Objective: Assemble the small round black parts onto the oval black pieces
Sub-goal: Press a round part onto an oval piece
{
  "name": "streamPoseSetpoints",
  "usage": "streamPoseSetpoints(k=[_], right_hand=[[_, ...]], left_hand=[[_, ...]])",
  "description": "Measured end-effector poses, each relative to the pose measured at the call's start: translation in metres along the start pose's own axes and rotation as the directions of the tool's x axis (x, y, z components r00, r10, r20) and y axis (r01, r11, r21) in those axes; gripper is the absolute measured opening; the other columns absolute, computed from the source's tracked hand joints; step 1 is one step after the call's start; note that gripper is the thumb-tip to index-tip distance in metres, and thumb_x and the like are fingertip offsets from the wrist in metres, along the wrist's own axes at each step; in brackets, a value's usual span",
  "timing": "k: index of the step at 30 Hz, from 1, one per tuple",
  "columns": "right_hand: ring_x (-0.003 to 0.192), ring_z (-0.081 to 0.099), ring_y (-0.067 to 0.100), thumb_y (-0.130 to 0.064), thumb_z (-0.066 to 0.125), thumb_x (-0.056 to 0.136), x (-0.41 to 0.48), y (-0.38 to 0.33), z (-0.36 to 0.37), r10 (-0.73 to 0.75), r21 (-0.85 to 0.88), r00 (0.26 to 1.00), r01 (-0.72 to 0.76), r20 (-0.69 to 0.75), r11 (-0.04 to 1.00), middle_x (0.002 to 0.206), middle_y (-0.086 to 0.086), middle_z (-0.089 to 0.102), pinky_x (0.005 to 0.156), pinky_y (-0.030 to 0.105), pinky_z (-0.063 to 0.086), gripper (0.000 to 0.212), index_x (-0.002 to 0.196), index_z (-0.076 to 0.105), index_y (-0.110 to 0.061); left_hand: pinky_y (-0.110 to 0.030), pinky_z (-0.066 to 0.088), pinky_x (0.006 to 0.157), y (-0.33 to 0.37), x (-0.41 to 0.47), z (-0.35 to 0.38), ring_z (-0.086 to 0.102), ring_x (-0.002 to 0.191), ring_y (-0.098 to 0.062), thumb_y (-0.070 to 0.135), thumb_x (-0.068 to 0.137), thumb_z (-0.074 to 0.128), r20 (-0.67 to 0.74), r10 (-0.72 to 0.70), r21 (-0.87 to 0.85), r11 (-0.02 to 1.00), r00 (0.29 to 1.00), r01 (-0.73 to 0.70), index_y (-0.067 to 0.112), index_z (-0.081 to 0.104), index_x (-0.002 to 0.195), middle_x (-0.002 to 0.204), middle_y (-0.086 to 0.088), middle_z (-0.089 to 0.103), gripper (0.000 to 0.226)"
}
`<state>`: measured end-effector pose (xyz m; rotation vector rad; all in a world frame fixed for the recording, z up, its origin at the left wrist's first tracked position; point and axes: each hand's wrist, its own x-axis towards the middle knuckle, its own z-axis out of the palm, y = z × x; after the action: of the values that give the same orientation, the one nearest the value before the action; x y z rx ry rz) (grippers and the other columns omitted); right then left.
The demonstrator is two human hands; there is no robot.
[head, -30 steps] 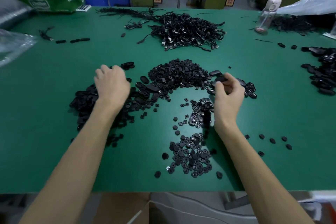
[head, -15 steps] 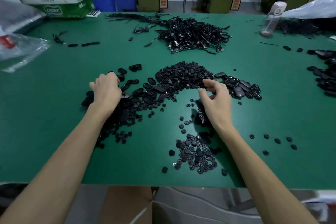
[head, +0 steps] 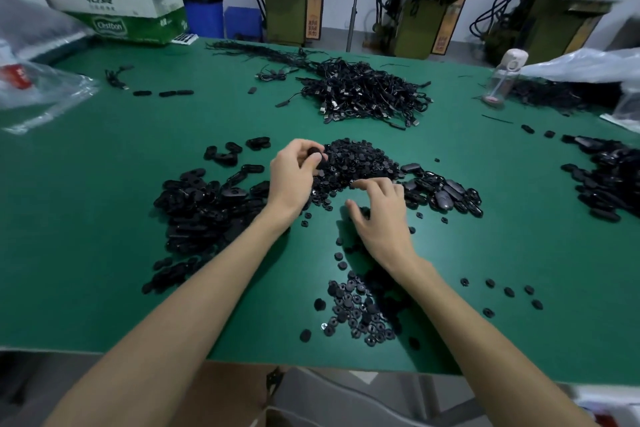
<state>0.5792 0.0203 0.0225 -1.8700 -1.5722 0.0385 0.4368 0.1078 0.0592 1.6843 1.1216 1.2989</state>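
1. table (head: 104, 218): green top, fills most of the view.
2. left grip (head: 294, 173): at the table's centre, thumb and fingers pinching one black piece (head: 316, 153). Whether this piece is oval or round cannot be told.
3. right grip (head: 381, 215): near the left grip, at its 4 o'clock, palm down. The fingers (head: 362, 184) are bent and spread with the thumb apart from them. The tips are at the near edge of the centre heap, and nothing is seen held.
4. centre heap of round parts (head: 363, 159): small black discs at 12 o'clock from the right grip, just beside the pinched piece.
5. near heap of round parts (head: 356, 308): at 6 o'clock from the right grip, partly under that forearm.
6. left heap of oval pieces (head: 204, 211): at 9 o'clock from the left grip, spreading toward the near edge.
7. right cluster of oval pieces (head: 446, 191): at 3 o'clock from the right grip, touching the centre heap.
8. loose round parts (head: 509, 291): a short scatter at 4 o'clock, well apart from both heaps.
9. edge pile (head: 609, 180): dark pieces at the table's 3 o'clock edge.
10. cable tangle (head: 363, 94): at 12 o'clock, beyond the centre heap.
11. bottle (head: 502, 80): upright, at 2 o'clock.
12. cardboard box (head: 128, 17): at 10 o'clock, on the far corner.
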Motion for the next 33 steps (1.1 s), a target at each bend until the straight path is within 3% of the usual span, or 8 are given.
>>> streamPoseSetpoints(k=[4,8,10,12,19,22,27,33], right_hand=[[0.140,0.035,0.025,-0.033,0.068,0.099,0.027,0.002,0.000,-0.059,-0.028,0.997,0.060,0.048,0.998,0.149,0.007,0.049,0.117,0.041,0.031,0.056,0.149,0.051,-0.013],[0.158,0.006,0.033,-0.038,0.057,0.103,0.069,-0.002,0.013,-0.065,-0.151,0.978,0.096,0.197,0.984,0.172,0.011,0.007,0.127,0.049,0.009,0.072,0.164,0.020,-0.024],[0.158,-0.009,0.034,-0.044,0.049,0.104,0.090,-0.003,0.020,-0.033,-0.191,0.954,0.094,0.299,0.977,0.173,0.007,-0.010,0.127,0.055,0.000,0.074,0.165,0.009,-0.032],[0.157,-0.016,0.033,-0.054,0.042,0.104,0.109,-0.003,0.025,0.004,-0.248,0.938,0.088,0.347,0.965,0.172,0.004,-0.015,0.126,0.059,-0.005,0.074,0.164,0.004,-0.037],[0.159,-0.007,0.033,-0.081,0.020,0.095,0.156,0.005,0.032,0.139,-0.275,0.926,-0.040,0.351,0.961,0.173,-0.003,0.004,0.123,0.065,-0.007,0.078,0.163,0.011,-0.043],[0.157,0.009,0.032,-0.077,0.023,0.097,0.154,0.017,0.039,0.165,-0.282,0.905,-0.052,0.393,0.958,0.171,-0.003,0.016,0.125,0.059,0.005,0.074,0.162,0.019,-0.042],[0.152,0.025,0.026,-0.068,0.030,0.101,0.137,0.029,0.048,0.062,-0.289,0.937,0.043,0.345,0.956,0.163,-0.001,0.035,0.124,0.047,0.016,0.062,0.155,0.039,-0.039],[0.147,0.031,0.025,-0.060,0.036,0.104,0.107,0.018,0.042,-0.024,-0.225,0.940,0.106,0.340,0.969,0.156,-0.001,0.043,0.123,0.044,0.022,0.055,0.151,0.046,-0.033]], left_hand=[[-0.036,0.062,0.082,-0.001,0.005,0.012,0.068,0.085,-0.009,0.007,0.104,0.057,-0.003,0.064,0.036,0.997,0.998,-0.063,0.015,0.066,0.110,0.097,0.004,0.070,0.014],[-0.036,0.053,0.096,-0.006,-0.003,0.026,0.062,0.102,-0.016,0.006,0.103,0.056,0.091,0.235,0.128,0.961,0.968,-0.245,0.010,0.066,0.114,0.110,-0.001,0.067,0.015],[-0.036,0.050,0.097,-0.010,-0.009,0.028,0.060,0.106,-0.018,0.006,0.105,0.054,0.034,0.279,0.158,0.947,0.960,-0.281,0.008,0.065,0.116,0.112,-0.001,0.066,0.016],[-0.036,0.050,0.097,-0.015,-0.010,0.028,0.059,0.106,-0.018,0.006,0.105,0.053,-0.085,0.295,0.159,0.947,0.952,-0.279,0.006,0.064,0.117,0.111,0.000,0.064,0.016],[-0.040,0.053,0.094,-0.014,-0.009,0.031,0.064,0.104,-0.022,0.010,0.105,0.055,-0.115,0.091,0.009,0.996,0.989,-0.091,0.013,0.065,0.114,0.110,-0.002,0.069,0.014],[-0.031,0.055,0.086,-0.010,-0.008,0.031,0.067,0.095,-0.013,0.010,0.103,0.057,-0.133,-0.039,-0.130,0.991,0.990,0.022,0.022,0.066,0.105,0.101,0.003,0.071,0.015],[-0.025,0.060,0.073,-0.012,-0.008,0.032,0.071,0.088,-0.009,0.002,0.103,0.057,-0.069,-0.230,-0.363,0.912,0.971,0.190,0.018,0.068,0.098,0.097,0.002,0.073,0.021],[-0.026,0.061,0.074,-0.017,-0.004,0.025,0.074,0.087,-0.012,0.002,0.102,0.059,-0.037,-0.293,-0.464,0.852,0.955,0.243,0.014,0.070,0.102,0.100,-0.008,0.075,0.016]])
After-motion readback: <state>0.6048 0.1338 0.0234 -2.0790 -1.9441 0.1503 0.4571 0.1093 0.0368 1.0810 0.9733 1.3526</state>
